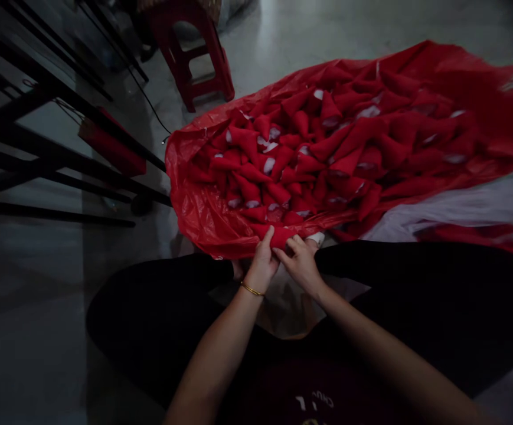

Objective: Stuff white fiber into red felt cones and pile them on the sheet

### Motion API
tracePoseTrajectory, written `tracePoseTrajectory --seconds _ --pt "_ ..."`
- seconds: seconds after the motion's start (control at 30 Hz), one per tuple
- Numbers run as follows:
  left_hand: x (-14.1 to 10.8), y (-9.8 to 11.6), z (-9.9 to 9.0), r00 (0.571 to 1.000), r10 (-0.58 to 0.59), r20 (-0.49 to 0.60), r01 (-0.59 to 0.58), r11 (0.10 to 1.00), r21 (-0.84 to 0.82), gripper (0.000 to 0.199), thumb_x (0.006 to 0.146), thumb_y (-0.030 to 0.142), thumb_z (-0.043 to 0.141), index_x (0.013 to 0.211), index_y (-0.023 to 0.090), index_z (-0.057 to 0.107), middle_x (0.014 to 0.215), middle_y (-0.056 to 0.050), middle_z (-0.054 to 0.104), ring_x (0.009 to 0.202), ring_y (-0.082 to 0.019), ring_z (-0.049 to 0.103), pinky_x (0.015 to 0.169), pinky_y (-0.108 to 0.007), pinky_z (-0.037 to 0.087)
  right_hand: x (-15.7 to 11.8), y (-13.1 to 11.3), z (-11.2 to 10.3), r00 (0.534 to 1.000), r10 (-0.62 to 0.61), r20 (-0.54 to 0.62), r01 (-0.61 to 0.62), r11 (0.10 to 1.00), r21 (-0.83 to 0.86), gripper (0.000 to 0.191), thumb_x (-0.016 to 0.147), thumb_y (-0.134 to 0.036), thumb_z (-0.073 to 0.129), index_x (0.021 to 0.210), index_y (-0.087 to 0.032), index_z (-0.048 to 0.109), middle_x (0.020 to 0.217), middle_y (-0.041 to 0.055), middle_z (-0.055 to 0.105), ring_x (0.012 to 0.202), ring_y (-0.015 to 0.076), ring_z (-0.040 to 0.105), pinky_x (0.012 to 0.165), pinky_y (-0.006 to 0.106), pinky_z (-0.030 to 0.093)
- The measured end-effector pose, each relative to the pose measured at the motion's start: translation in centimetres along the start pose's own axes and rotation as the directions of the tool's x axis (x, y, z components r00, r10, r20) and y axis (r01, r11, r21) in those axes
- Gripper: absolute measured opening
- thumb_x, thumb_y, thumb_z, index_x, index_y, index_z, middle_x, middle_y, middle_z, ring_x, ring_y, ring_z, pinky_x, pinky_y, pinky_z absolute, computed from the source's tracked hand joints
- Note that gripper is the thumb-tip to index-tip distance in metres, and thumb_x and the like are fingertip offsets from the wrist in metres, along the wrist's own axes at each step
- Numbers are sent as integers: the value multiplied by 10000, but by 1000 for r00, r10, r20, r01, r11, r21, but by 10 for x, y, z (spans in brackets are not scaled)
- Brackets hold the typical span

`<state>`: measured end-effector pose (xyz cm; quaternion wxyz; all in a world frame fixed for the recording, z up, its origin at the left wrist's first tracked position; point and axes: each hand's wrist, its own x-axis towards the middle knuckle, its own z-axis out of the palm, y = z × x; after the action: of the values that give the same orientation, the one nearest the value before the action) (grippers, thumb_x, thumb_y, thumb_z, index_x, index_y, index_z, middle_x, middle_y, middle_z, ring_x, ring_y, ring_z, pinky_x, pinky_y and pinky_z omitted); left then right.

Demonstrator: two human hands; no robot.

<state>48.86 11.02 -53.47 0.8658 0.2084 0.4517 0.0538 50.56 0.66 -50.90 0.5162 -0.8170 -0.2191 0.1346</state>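
A red cloth piece [283,237] is held between my two hands, just over the near edge of a large red plastic bag [194,206]. My left hand [264,260], with a gold bracelet at the wrist, grips its left end, thumb on top. The fingers of my right hand [299,260] are closed on its right end. Beyond my hands the open bag lies on the floor, filled with several red cone-shaped cloth pieces [300,124], some showing white at their ends. My palms and the underside of the held piece are hidden.
A red plastic stool [198,56] stands beyond the bag. Dark metal bars [61,153] and a red box-like object [114,144] are at the left. White plastic sheeting [460,203] lies at the right, beside my leg. A thin cable [150,106] runs towards the bag's left end.
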Motion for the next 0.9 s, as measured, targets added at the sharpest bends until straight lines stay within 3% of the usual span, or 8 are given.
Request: tracePoseTrajectory --seconds 0.2,0.37,0.47,0.53,0.6,0.67,0.83,0.9 --pt "9 12 -2 998 -21 -63 17 998 -67 255 866 354 579 929 138 700 871 -92 749 919 -229 709 929 -364 532 -16 -7 -20 982 -116 150 102 990 94 176 943 -281 503 1006 -215 654 1171 93 665 1098 227 613 963 390 482" --pt "11 21 -2 996 4 -85 -12 996 -94 282 887 392 551 966 163 696 890 -83 753 890 -231 711 883 -374 554 -20 18 -33 986 165 20 -166 983 73 404 896 -372 573 1254 -186 554 961 90 671 778 203 634 694 336 535" --pt "10 17 -1 996 1 -84 -4 999 -42 290 877 407 571 969 162 696 870 -82 752 863 -227 711 868 -366 558 -11 33 -21 916 256 308 -322 928 188 654 843 -447 624 1383 -151 406 714 -10 604 506 137 521 471 252 442" --pt "12 16 -3 996 27 -91 -28 1000 -8 301 874 423 580 960 159 695 859 -81 748 858 -221 709 867 -355 555 -7 36 -15 867 224 446 -348 912 216 468 872 -508 552 1178 -153 547 614 -46 527 456 108 451 435 222 381" --pt "14 19 -7 990 69 -122 -68 998 14 299 873 429 590 967 163 691 858 -73 746 858 -209 706 867 -337 550 -8 36 -18 883 190 430 -307 925 224 394 914 -539 452 882 -170 588 591 -38 494 485 102 442 466 216 381" --pt "17 24 -11 979 100 -177 -97 995 25 301 869 424 604 1018 175 683 879 -65 748 869 -200 704 875 -331 545 -16 38 -26 902 185 390 -281 938 205 433 953 -525 367 790 -178 569 614 -19 518 508 108 463 495 224 407" --pt "16 36 -10 985 49 -167 -50 999 0 399 881 461 565 1119 158 666 943 -94 753 922 -235 708 888 -388 553 -48 63 -35 785 166 597 -88 984 -158 262 892 -384 511 932 -182 673 843 85 697 614 172 630 569 273 510" --pt "12 35 -5 994 23 -106 -25 999 -19 402 900 464 527 1101 150 677 967 -100 753 934 -239 709 896 -390 552 -51 70 -32 818 170 549 -27 966 -258 356 815 -330 616 1131 -170 647 1108 166 683 778 227 684 683 334 551"
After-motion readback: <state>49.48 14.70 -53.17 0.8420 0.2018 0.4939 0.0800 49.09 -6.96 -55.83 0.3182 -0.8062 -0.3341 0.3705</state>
